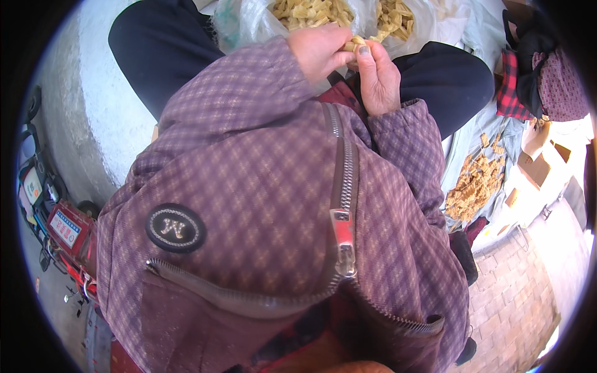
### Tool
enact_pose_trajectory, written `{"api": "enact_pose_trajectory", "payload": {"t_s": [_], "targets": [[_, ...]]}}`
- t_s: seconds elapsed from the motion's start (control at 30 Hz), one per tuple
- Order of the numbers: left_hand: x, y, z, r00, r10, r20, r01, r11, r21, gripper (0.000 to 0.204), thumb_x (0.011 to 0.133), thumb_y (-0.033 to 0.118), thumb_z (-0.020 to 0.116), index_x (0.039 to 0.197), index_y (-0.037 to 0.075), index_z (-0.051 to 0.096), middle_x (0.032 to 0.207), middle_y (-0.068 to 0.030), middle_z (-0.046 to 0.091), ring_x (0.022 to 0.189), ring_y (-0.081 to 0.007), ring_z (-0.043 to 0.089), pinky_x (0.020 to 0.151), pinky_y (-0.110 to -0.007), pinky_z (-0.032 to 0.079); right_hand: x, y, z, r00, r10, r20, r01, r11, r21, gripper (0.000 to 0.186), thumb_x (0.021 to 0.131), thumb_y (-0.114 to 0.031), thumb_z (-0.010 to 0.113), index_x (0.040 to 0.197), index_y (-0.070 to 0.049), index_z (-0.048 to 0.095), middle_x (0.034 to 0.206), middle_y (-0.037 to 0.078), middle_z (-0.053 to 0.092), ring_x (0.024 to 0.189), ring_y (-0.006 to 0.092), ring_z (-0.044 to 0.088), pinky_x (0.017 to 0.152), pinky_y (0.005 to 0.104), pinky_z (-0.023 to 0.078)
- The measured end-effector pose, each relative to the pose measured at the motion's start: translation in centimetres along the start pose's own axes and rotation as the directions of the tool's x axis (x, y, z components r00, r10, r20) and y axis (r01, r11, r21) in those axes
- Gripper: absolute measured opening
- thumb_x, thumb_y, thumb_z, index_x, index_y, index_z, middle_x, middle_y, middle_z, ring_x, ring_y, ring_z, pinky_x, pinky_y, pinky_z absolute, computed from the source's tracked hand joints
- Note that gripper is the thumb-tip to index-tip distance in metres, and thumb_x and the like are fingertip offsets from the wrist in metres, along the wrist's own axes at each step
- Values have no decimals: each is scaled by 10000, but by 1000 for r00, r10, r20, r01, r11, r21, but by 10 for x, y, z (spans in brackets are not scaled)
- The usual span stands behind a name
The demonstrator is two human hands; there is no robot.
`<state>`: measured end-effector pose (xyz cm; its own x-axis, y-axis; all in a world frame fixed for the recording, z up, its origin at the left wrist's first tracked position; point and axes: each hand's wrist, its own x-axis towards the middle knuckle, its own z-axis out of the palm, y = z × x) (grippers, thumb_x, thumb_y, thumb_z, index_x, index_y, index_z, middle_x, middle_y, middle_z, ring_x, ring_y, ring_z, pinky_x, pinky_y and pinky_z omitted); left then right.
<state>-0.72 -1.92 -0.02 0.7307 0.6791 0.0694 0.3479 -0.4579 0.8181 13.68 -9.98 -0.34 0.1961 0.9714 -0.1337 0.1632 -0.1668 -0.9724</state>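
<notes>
Between my two hands, over my lap, is a small pale-yellow piece that looks folded or braided; its exact kind is hard to make out. The fingers of my left hand pinch it from the left. My right hand grips it from the other side, with the thumb pressed on top. Just beyond my hands, many similar yellow pieces fill a clear plastic bag. A second heap of yellow pieces lies in plastic to the right of it.
At the right, a pile of tan pieces lies on a plastic sheet, beside cardboard boxes. Red-checked cloth hangs at the upper right. A red vehicle stands at the far left. My bent knees flank the hands.
</notes>
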Motion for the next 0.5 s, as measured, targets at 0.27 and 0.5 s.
{"api": "enact_pose_trajectory", "payload": {"t_s": [0.27, 0.5], "targets": [[7, 9, -13, 843, -357, 402, 532, 446, -719, 282, 906, 254, 532, 703, 58, 513, 527, 9, 419, 445, -63, 384, 434, -223, 320, -3, -25, -11, 994, 41, 99, -27, 989, -144, 461, 807, -354, 640, 1042, 19, 507, 779, 118, 621, 697, 183, 604, 644, 290, 472], [-11, -4, -19, 789, -184, 586, 542, -240, -805, 353, 946, 290, 441, 640, 115, 436, 467, 62, 360, 330, -33, 234, 369, -199, 239, -32, -39, -36, 965, 195, 174, -187, 981, -59, 216, 849, -143, 603, 1014, -5, 578, 725, 10, 583, 615, 65, 512, 566, 211, 420]]}}
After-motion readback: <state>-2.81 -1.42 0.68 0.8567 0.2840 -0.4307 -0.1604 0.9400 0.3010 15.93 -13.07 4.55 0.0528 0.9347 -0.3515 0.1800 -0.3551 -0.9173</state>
